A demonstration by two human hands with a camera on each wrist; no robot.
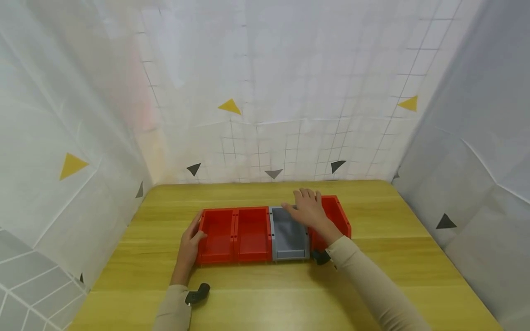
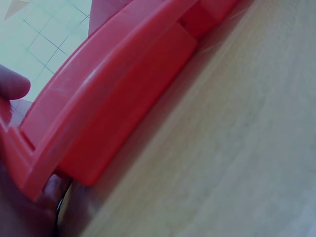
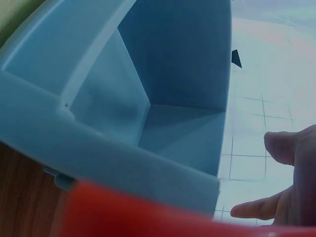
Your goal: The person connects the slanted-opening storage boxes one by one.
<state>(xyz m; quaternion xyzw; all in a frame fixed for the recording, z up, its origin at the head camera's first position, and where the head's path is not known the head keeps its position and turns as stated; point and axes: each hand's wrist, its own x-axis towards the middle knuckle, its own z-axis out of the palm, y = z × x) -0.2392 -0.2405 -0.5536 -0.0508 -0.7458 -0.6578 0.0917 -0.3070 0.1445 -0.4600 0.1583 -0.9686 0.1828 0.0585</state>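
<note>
Four bins stand side by side in a row. My left hand (image 1: 187, 248) grips the outer side of the leftmost red bin (image 1: 217, 234), thumb at its rim and fingers along the outside wall. In the left wrist view that red bin (image 2: 123, 98) fills much of the picture, the thumb (image 2: 14, 83) over its edge. Beside it sit a second red bin (image 1: 252, 232) and a grey-blue bin (image 1: 288, 234). Above the border between the grey-blue bin and the right-hand red bin (image 1: 338, 216), my right hand (image 1: 309, 210) has its fingers extended and holds nothing. It partly hides that red bin.
The bins rest on a yellow wooden table (image 1: 256, 294). White sheets (image 1: 269, 82) with grid lines and triangles enclose it at the back and sides. A black wrist device (image 1: 198, 294) sits at the left cuff, another (image 1: 320, 257) at the right.
</note>
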